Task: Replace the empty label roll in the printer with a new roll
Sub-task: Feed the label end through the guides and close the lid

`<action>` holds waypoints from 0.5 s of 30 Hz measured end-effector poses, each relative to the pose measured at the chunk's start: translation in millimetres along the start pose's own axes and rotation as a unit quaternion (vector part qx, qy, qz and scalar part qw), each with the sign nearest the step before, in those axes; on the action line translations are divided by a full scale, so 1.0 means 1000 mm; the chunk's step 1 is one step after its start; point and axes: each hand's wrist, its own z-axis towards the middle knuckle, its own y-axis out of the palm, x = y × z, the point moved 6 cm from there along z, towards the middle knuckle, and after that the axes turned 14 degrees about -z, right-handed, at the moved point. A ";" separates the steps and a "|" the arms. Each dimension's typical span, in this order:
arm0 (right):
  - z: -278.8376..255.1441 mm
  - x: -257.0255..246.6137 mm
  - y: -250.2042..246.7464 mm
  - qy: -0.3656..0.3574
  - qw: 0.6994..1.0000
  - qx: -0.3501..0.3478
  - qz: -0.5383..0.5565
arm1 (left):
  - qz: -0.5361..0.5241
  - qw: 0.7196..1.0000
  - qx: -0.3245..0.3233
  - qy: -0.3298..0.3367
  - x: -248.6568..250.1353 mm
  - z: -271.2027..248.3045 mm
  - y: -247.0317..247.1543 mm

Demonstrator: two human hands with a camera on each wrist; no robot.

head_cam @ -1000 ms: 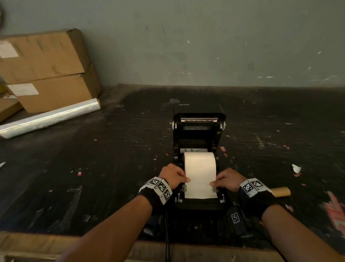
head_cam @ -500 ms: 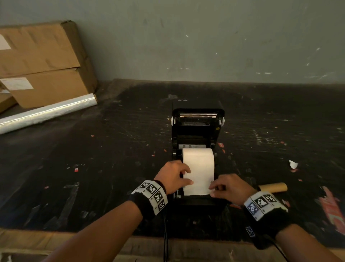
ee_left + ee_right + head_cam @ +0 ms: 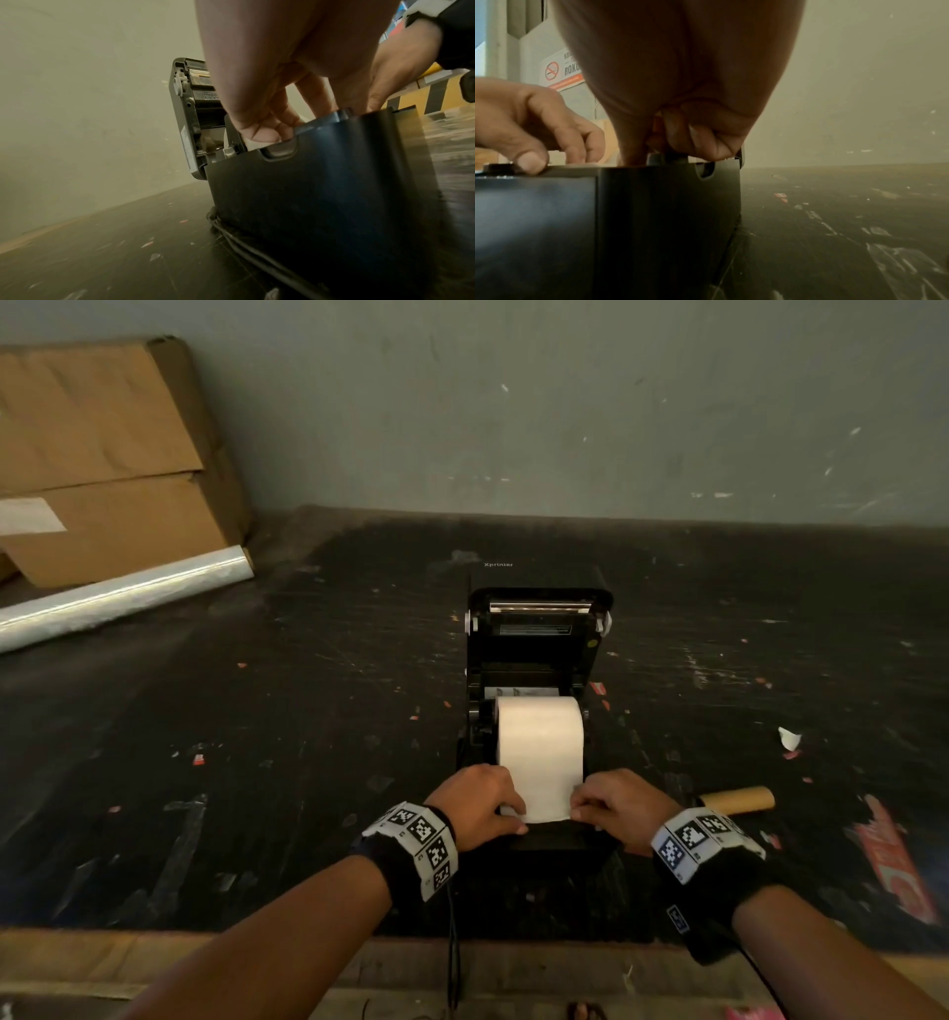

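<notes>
The printer [image 3: 536, 660] stands at frame centre with the label roll [image 3: 539, 742] in it. An empty core [image 3: 737, 799] lies lower right; boxes [image 3: 102, 454] and a film roll [image 3: 123, 595] upper left.

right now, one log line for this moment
lid: open | new roll: seated in printer | left hand, right hand: pinching paper end at front | empty core: on table

The left hand [image 3: 475, 801] and right hand [image 3: 613, 801] cover the near corners of the label strip [image 3: 539, 793], so the hold there cannot be read. In the right wrist view the palm blocks the roll entirely. The cardboard boxes [image 3: 97, 454] are cut off at the left edge, and the small print on the printer [image 3: 536, 629] lid sticker is illegible.
</notes>
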 end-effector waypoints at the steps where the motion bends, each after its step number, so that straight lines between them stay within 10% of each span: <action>1: 0.000 -0.001 0.001 0.000 1.000 0.002 -0.006 | -0.004 1.000 0.008 0.008 0.000 -0.001 0.000; 15: -0.026 -0.005 0.005 0.030 0.998 0.034 0.040 | -0.040 0.996 0.059 0.052 0.010 -0.022 0.008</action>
